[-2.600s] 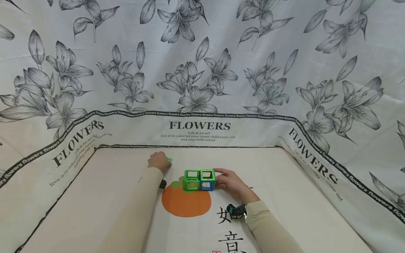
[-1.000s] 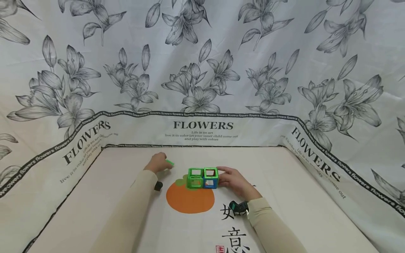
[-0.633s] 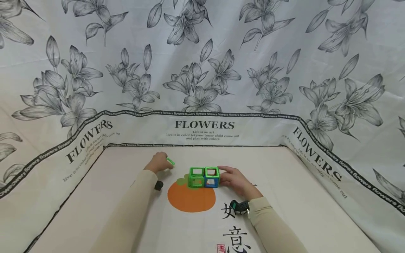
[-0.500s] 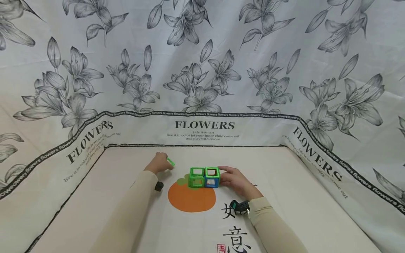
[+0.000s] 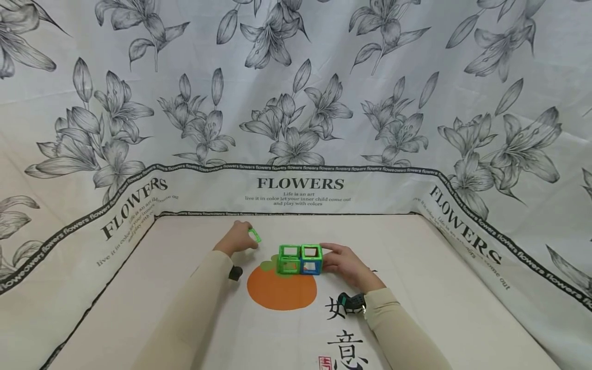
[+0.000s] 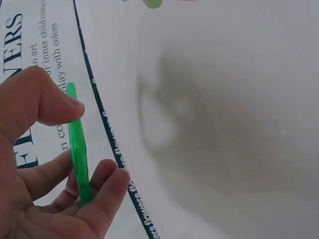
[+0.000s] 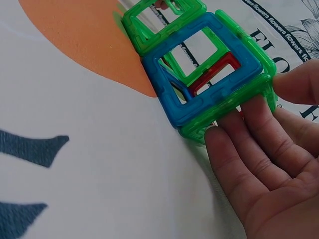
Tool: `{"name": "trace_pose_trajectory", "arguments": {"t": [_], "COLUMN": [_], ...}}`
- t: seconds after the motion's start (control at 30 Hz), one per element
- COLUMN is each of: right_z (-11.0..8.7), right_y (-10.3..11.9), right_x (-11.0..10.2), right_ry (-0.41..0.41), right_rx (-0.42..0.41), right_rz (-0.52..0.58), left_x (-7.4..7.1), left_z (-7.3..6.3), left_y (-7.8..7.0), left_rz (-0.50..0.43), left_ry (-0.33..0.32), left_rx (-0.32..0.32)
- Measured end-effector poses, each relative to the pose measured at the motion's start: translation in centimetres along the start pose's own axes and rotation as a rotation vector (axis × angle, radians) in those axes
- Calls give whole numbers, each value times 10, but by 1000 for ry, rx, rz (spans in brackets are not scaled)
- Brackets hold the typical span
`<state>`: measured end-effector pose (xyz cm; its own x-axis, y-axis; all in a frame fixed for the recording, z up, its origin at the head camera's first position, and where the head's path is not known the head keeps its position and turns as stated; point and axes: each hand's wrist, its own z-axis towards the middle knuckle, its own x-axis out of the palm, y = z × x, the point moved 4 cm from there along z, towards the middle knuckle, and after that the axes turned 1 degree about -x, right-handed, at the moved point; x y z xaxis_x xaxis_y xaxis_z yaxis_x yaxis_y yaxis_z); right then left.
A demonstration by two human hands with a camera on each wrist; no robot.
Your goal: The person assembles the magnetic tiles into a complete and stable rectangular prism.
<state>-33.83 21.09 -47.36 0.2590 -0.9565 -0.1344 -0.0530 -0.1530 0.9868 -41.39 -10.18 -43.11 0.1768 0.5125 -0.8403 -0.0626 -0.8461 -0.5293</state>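
Over on the left, the left hand [image 5: 237,238] holds a thin green tile [image 6: 78,144] lifted just off the desk [image 5: 444,288], pinched edge-on with the thumb on its top end and the fingers [image 6: 107,186] curled under the lower end. It looks light, stiff and smooth plastic, so I'd say the rim is the right place to grip it; squeezed on its flat faces it could slip. Its full outline is hidden, since only the edge shows. To the right, at the top of the orange print [image 5: 281,288], sit the two joined cubes [image 5: 300,259] of open frame tiles, green and blue with a red piece inside. The right hand [image 5: 344,264] steadies them, fingers nearly straight and pressed flat against the right-hand wall. They probably come apart under a hard push, so bracing low and gently seems wise. The far faces of the cubes are hard to make out.
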Motion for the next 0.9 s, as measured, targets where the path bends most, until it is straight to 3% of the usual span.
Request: {"name": "trace_pose_trajectory", "arguments": {"t": [0.33, 0.9], "right_z": [0, 0], "right_y": [0, 1], "right_x": [-2, 0], "right_ry": [-1, -20], "right_rx": [4, 10], "right_rz": [1, -17], "left_x": [-10, -14], "left_z": [-10, -18], "left_y": [-20, -43], "left_rz": [5, 36], "left_ry": [-21, 12], "left_rx": [75, 188]}}
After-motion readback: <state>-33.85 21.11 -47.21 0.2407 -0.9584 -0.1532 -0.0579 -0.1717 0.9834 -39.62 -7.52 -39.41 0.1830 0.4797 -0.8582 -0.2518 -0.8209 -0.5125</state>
